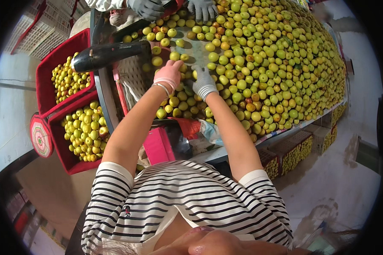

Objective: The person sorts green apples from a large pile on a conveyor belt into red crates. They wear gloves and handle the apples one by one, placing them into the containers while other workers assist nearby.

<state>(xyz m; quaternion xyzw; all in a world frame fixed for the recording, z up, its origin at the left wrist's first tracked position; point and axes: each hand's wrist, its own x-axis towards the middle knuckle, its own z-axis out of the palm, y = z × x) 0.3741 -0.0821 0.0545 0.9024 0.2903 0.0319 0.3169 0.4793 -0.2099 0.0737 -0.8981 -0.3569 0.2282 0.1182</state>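
My left hand (169, 76), in a pink glove with a bracelet at the wrist, reaches palm down over small round yellow-green fruits (242, 84) that look like jujubes. Its fingertips are beside a fruit (174, 56), and its palm side is hidden. To its right, my right hand (204, 82) wears a grey knit glove and rests low among the fruits at the edge of the large heap. A yellow fruit (195, 75) shows by its fingers; whether either hand grips a fruit cannot be seen. Between and below the hands lie several more fruits (182, 95).
A black cylindrical device (111, 55) juts over the left side. Two red-lined crates (63, 35) (75, 167) hold fruit beyond the table's metal edge (106, 95). A co-worker's grey-gloved hands (146, 9) (202, 9) are across the table. A pink box (159, 145) stands near my body; filled crates (295, 151) sit below right.
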